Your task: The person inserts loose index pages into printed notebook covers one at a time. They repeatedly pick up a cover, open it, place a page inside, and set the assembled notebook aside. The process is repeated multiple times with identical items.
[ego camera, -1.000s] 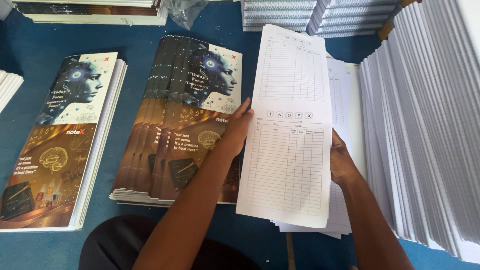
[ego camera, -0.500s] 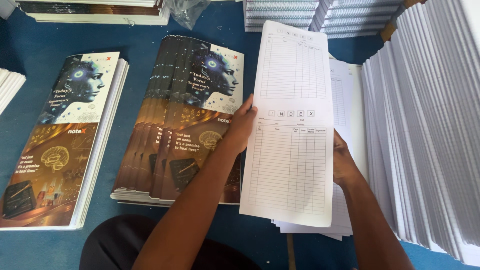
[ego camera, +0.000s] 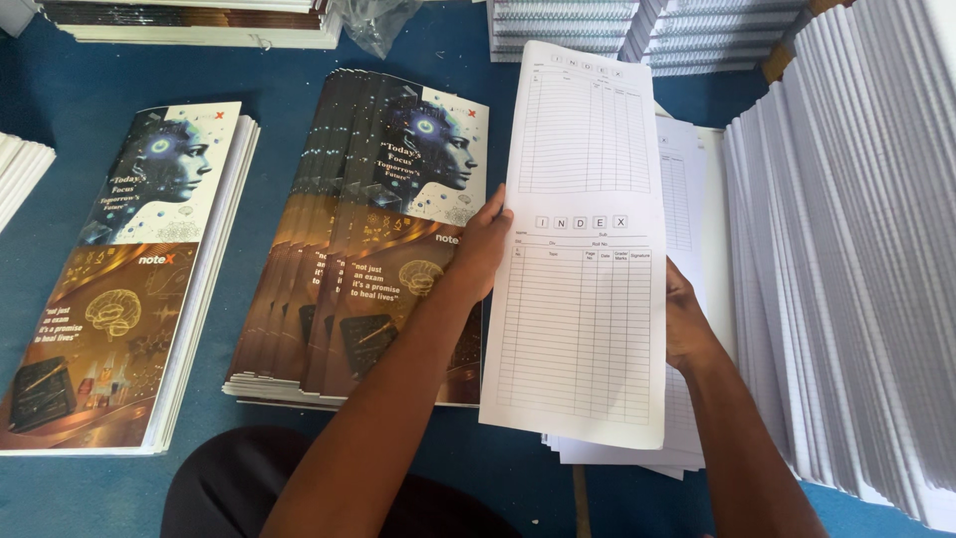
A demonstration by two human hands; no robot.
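Observation:
I hold a tall white printed sheet with ruled tables (ego camera: pixel 588 239) above a blue surface. My left hand (ego camera: pixel 480 249) grips its left edge at mid-height. My right hand (ego camera: pixel 685 321) holds its right edge from behind, fingers mostly hidden by the paper. The sheet hovers over a stack of similar white sheets (ego camera: pixel 697 199). Left of my left arm lies a fanned pile of glossy colour covers (ego camera: pixel 373 229) showing a robot-like face and a brain.
Another stack topped by the same colour cover (ego camera: pixel 119 289) lies at far left. A big slanted row of white paper blocks (ego camera: pixel 856 259) fills the right side. Spiral-bound pads (ego camera: pixel 637 30) and more stacks (ego camera: pixel 189 20) sit along the back. A dark garment (ego camera: pixel 239 488) is below.
The sheet has shifted slightly left and lower over the white pile, with both hands keeping their hold on its edges.

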